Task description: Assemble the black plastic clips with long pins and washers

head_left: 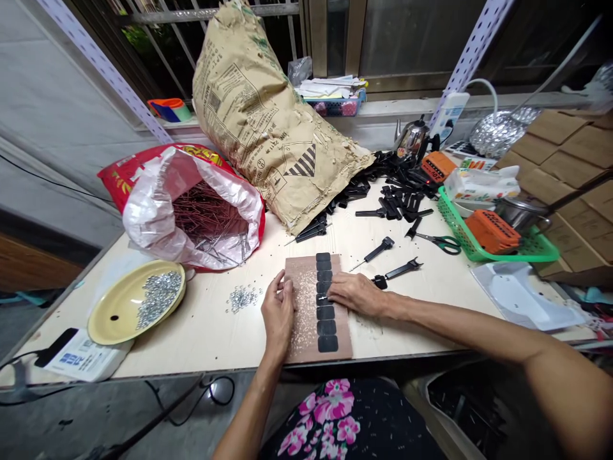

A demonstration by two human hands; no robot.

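Observation:
A brown board [301,319] lies in front of me, its face speckled with pale marks. Down its right side runs a column of black rounded pads [326,327]. My right hand [359,294] reaches in from the right, fingertips pinched over a middle pad. A small silvery piece [322,298] shows at those fingertips. At the board's left edge is my left hand [278,313], fingers curled together; whatever they may hold is hidden. Small shiny metal bits [242,298] lie loose left of it. Right of the board are black plastic parts [402,268], one with a thin metal rod.
A yellow dish [108,313] holds more metal bits. Behind it, a red-and-white bag [143,217] contains metal rods. A large paper sack [268,121] leans over heaped black parts [397,191]. Scissors [445,243], a green basket [445,220] and cardboard boxes [575,185] stand rightward.

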